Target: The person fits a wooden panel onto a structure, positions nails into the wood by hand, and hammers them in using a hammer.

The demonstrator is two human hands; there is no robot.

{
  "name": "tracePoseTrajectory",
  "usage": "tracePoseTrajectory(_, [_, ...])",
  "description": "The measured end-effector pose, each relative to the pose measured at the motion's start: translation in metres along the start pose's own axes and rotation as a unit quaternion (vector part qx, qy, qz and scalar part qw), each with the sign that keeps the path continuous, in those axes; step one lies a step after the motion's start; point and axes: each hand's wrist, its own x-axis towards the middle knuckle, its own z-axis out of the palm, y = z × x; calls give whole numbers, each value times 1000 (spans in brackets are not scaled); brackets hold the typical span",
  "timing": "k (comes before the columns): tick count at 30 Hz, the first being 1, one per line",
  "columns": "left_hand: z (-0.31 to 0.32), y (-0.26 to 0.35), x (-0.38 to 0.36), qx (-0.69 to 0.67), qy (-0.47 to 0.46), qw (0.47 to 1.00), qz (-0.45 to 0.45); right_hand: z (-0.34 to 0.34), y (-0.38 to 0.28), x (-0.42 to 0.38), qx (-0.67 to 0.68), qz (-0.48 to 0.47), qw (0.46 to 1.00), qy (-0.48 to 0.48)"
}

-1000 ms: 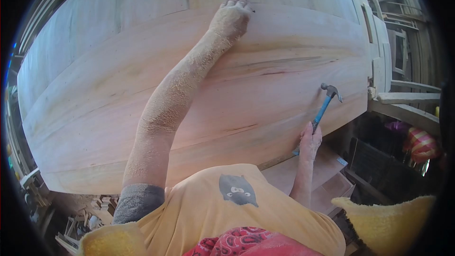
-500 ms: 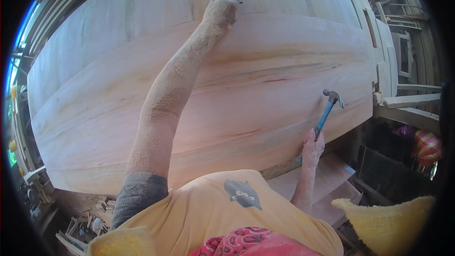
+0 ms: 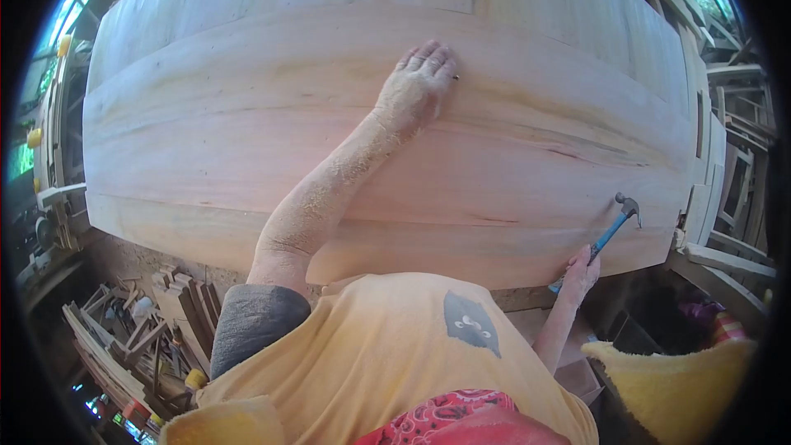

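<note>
My left hand (image 3: 418, 86), dusted with sawdust, rests on a broad curved surface of pale wooden planks (image 3: 247, 148). Its fingers are partly bent, and a small dark nail (image 3: 456, 77) sticks out beside the index finger, seemingly pinched there. The thumb is hidden. At the lower right, my right hand (image 3: 582, 274) is wrapped round the blue handle of a claw hammer (image 3: 610, 237). The hammer's metal head points up and away, over the right end of the planks.
Scrap wood (image 3: 185, 305) and tools lie at the lower left. Timber framing (image 3: 729, 259) stands along the right, and dark boxes (image 3: 630, 334) sit below the right hand. Yellow cloth (image 3: 671, 387) hangs at the bottom right of the view.
My left hand has come closer across the planks, from above the upper seam to below it, with the nail moving along. The view has shifted; my right hand still holds the hammer.
</note>
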Motion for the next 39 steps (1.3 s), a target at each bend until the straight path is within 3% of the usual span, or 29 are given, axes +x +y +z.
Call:
tracePoseTrajectory(10, [-52, -127, -45, 112, 71, 986, -102, -1, 6, 6, -13, 12, 1000, -6])
tracePoseTrajectory(13, [-61, -146, -36, 110, 126, 979, -116, -1, 5, 5, -19, 11, 1000, 4])
tracePoseTrajectory(17, [-46, -141, -11, 126, 130, 979, -98, 1, 3, 3, 3, 5, 1000, 8])
tracePoseTrajectory(25, [-14, -110, 60, 33, 105, 994, -14, 1, 3, 2, -8, 3, 1000, 15])
tracePoseTrajectory(28, [8, -93, 76, 63, 160, 985, -28, 1, -6, -1, 0, 15, 1000, 14])
tracePoseTrajectory(30, [7, -62, 67, 16, 47, 999, -22, 2, -4, 1, -7, 14, 1000, 16])
tracePoseTrajectory(32, [14, -24, 46, 25, 37, 998, 46, 2, 4, 10, -16, -6, 1000, 11])
tracePoseTrajectory(34, [12, 21, 22, 31, -36, 995, 89, 1, 13, 9, -23, -13, 1000, 8])
tracePoseTrajectory(36, [19, 61, -12, -5, -17, 994, 104, 1, 8, 8, -23, -15, 1000, 7])
tracePoseTrajectory(39, [0, 96, -52, -19, -81, 988, 131, 0, 9, 13, -31, 6, 999, 1])
